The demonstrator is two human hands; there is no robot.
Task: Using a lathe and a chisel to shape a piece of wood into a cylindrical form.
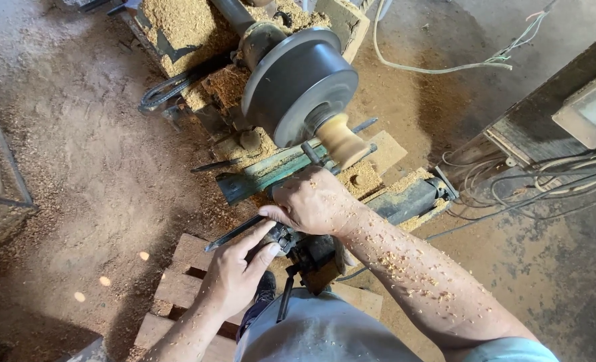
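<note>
A pale turned wood piece is mounted on a dark round faceplate of a wood lathe. My right hand rests on the green tool rest just below the wood piece, gripping a long dark turning tool near its tip. My left hand holds the same tool further back by its handle end. Wood chips cover my right forearm. The tool's cutting tip is hidden behind my right hand.
Sawdust lies thick over the lathe bed and the dirt floor. Wooden pallet slats sit under me. A cabinet with loose wires stands at the right. A cable trails across the floor behind the lathe.
</note>
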